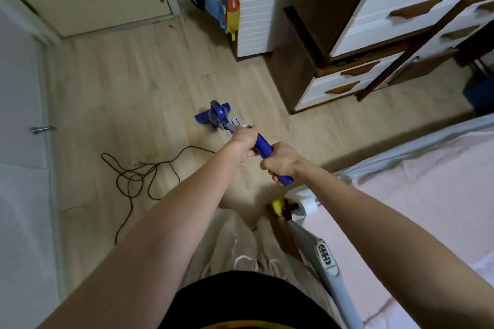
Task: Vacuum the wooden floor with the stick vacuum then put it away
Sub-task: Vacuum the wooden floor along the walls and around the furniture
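Both hands, left (244, 145) ahead of right (280, 163), curl tightly around the blue stick vacuum (263, 145), its head (213, 115) flat on the wooden floor (133, 83); steady strokes clear of the cord (139, 176) seem best.

Dim, warm indoor light, soft and even, with no glare. A broad soft shadow lies on the wooden floor (149, 67) beside the bed (417, 173). Strong wide-angle bending curves the drawer unit (374, 24) and door frame (40, 32) at the edges. Slight softness overall; forearms near the lens look stretched
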`<act>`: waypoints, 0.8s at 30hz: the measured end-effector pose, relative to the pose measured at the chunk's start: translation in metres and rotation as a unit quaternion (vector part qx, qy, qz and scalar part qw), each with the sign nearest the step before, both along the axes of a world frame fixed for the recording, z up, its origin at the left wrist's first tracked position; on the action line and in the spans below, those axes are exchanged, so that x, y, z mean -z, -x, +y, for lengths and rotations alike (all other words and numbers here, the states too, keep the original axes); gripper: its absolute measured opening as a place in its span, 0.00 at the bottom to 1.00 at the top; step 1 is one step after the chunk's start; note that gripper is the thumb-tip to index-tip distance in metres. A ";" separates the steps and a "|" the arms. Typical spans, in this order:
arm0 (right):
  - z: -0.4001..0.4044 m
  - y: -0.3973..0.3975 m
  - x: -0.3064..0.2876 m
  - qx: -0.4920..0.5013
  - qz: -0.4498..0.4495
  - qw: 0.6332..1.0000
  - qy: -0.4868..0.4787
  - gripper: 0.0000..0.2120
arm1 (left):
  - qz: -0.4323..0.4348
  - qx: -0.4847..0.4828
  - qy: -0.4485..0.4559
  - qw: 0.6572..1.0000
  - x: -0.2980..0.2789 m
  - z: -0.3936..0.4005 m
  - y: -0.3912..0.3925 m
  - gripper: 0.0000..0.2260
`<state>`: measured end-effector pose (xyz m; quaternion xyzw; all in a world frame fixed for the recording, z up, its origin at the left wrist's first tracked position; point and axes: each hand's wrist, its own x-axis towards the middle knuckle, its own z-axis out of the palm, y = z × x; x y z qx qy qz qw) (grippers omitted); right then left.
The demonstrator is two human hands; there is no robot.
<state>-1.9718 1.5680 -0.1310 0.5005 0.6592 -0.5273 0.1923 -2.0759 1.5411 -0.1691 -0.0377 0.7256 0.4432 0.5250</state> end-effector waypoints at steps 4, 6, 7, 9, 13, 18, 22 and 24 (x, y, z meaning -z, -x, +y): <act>0.019 0.050 0.008 0.007 -0.001 1.000 -0.001 0.06 | 0.012 0.010 0.000 1.000 0.004 0.020 0.049 0.11; 0.027 0.081 0.013 0.018 -0.002 1.000 -0.005 0.05 | 0.011 0.012 -0.003 1.000 0.007 0.031 0.080 0.10; 0.032 0.098 0.014 0.024 -0.001 1.000 -0.006 0.04 | 0.011 0.014 0.000 1.000 0.007 0.037 0.097 0.08; 0.040 0.132 0.017 0.035 0.005 0.999 -0.008 0.04 | 0.010 0.017 0.002 1.000 0.005 0.046 0.131 0.04; 0.055 0.194 0.016 0.056 0.019 0.998 -0.008 0.02 | -0.004 0.013 -0.014 1.000 0.000 0.062 0.194 0.08; 0.069 0.245 0.009 0.054 0.013 0.998 -0.013 0.02 | -0.009 0.049 -0.007 0.999 -0.002 0.077 0.248 0.08; 0.082 0.265 -0.013 0.049 0.000 0.999 -0.005 0.01 | -0.054 0.052 -0.028 0.997 -0.011 0.086 0.271 0.10; 0.091 0.273 -0.026 0.036 -0.010 0.999 0.010 0.02 | -0.069 0.044 -0.036 0.996 -0.012 0.088 0.280 0.11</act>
